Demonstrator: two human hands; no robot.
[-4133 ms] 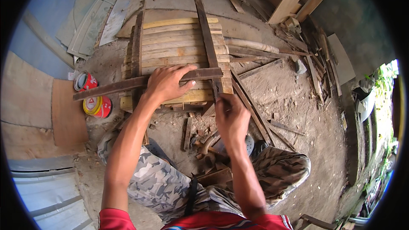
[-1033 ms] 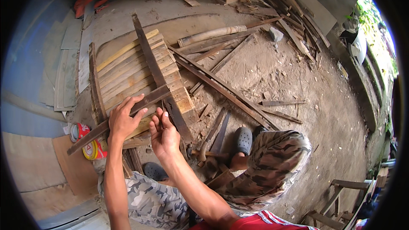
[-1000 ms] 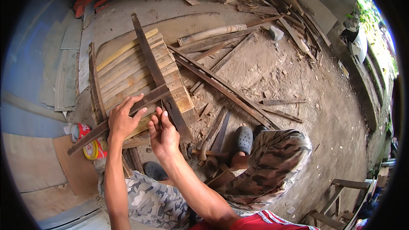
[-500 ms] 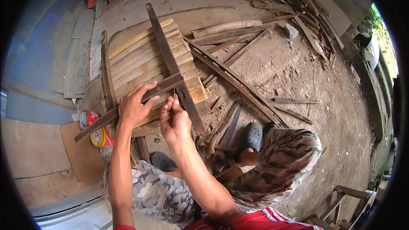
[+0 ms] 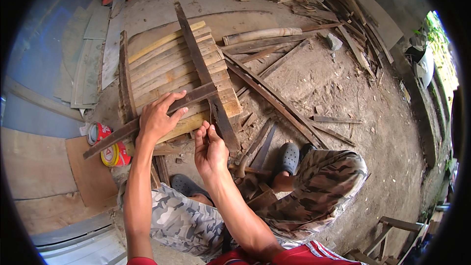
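Note:
My left hand (image 5: 159, 118) lies across a dark wooden crosspiece (image 5: 112, 138), its thumb and fingers straddling the strip. The crosspiece's right end rests over a long dark wooden rail (image 5: 196, 56); another dark rail (image 5: 126, 81) stands at the left. My right hand (image 5: 212, 149) is closed in a pinch beside the near part of the long rail, just below the joint. Between its fingertips is a thin, nail-like rod (image 5: 211, 116), too small to make out fully. Pale wooden slats (image 5: 167, 68) lie side by side under the rails.
Two red cans (image 5: 115, 155) stand left of the crosspiece. A hammer (image 5: 242, 168) and a saw (image 5: 265, 145) lie near my feet. Long timber strips (image 5: 274, 99), a stone (image 5: 334, 42) and a scrap-wood pile (image 5: 360, 14) lie to the right.
My right hand has shifted slightly right and down, still pinching by the rail. The left hand stays on the crosspiece. The whole view has shifted a little.

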